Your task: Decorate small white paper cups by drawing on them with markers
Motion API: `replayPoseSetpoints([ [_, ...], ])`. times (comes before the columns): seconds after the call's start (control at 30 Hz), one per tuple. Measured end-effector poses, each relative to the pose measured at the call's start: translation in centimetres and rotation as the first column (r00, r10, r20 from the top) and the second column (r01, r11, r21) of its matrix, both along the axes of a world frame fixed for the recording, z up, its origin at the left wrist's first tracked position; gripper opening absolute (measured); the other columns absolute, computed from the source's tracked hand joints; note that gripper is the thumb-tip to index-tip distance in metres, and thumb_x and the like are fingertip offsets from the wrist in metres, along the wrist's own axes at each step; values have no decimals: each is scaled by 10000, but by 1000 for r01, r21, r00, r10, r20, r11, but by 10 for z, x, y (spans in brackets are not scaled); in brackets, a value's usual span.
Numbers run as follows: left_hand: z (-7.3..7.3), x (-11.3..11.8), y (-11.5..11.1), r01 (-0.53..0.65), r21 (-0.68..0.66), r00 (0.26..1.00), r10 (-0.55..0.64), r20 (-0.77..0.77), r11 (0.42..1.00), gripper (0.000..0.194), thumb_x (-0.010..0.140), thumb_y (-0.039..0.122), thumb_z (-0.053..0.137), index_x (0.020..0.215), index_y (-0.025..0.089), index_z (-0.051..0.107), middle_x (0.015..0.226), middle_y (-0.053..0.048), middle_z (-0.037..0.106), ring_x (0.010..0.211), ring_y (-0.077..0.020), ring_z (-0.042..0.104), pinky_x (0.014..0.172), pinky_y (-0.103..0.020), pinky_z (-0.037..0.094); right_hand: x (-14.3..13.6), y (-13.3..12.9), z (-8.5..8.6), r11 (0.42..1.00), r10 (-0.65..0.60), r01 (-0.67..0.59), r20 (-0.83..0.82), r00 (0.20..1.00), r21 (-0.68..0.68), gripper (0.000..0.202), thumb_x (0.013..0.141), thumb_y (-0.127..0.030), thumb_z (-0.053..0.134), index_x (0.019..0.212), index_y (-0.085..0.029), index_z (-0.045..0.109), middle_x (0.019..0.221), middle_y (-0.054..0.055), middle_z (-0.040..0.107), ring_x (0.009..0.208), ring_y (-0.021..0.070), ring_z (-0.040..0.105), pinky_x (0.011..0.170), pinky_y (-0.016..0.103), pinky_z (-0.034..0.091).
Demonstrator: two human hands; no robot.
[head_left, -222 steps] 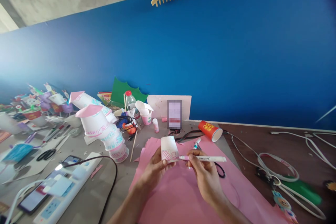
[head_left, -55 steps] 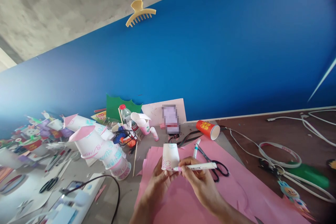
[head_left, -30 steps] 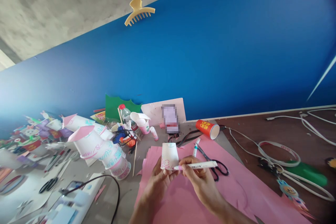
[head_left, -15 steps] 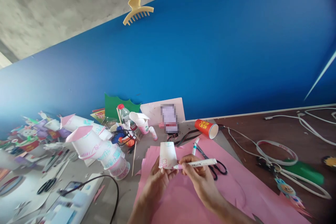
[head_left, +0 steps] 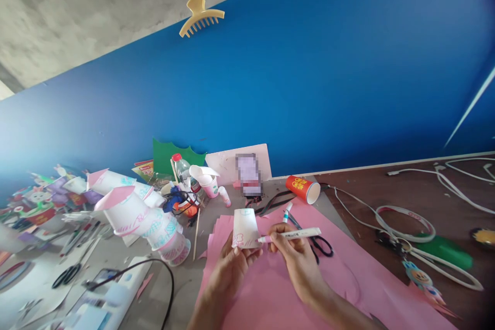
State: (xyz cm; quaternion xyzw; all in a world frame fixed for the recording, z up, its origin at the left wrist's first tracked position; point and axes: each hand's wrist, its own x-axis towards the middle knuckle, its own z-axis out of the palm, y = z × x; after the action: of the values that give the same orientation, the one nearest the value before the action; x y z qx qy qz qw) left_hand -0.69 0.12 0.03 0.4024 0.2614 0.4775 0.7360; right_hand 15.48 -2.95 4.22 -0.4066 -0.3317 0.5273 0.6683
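Observation:
My left hand (head_left: 231,264) grips a white paper cup (head_left: 245,224) near its lower edge, wide end down. Pink line drawings show along the bottom of the cup, and a small bluish mark is near its top. Between the fingers of my right hand (head_left: 292,252) is a white marker pen (head_left: 296,234) with a pink tip end, which points at the cup's lower right side. Whether the tip touches the cup I cannot tell. Pink paper (head_left: 266,294) lies under both hands. Behind my right hand are black-handled scissors (head_left: 323,246) and a second marker with a teal band (head_left: 287,211).
A red paper cup (head_left: 301,188) lies on its side behind the paper. Stacked decorated cups (head_left: 154,221) with pink cone roofs lean at left, near a bottle (head_left: 181,169) and a black cable (head_left: 172,289). At right lie white cords (head_left: 406,221) and a keychain (head_left: 419,273).
The marker and my right hand have risen slightly along the cup's side. The marker tilts up a little more. My left hand still holds the cup.

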Motion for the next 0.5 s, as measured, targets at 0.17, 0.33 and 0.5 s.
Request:
replayPoseSetpoints([
  [0.17, -3, -1, 1, 14, 3, 999, -14, 38, 1000, 457, 741, 461, 748, 1122, 214, 693, 1097, -116, 735, 1092, -327, 647, 1024, -506, 419, -1, -3, 1, 997, 71, -71, -10, 997, 11, 350, 674, -521, 764, 650, -195, 637, 551, -19, 531, 576, 151, 476, 572, 275, 405],
  [0.33, 0, 0, 0, 24, 9, 999, -24, 27, 1000, 409, 760, 451, 731, 1109, 241, 697, 1109, -97, 731, 1116, -319, 634, 1026, -490, 423, -4, -3, 0, 996, 85, -84, -20, 996, 20, 440, 638, -610, 766, 645, -190, 634, 540, -25, 520, 556, 138, 453, 550, 266, 397],
  [0.5, 5, 0, -2, 22, -6, 1000, -22, 17, 1000, 448, 740, 464, 740, 1110, 215, 697, 1073, -109, 737, 1137, -355, 616, 1025, -519, 411, -4, -1, 0, 998, 60, -59, -9, 998, 18, 425, 650, -592, 762, 649, -186, 636, 550, -22, 528, 562, 138, 455, 548, 264, 383],
])
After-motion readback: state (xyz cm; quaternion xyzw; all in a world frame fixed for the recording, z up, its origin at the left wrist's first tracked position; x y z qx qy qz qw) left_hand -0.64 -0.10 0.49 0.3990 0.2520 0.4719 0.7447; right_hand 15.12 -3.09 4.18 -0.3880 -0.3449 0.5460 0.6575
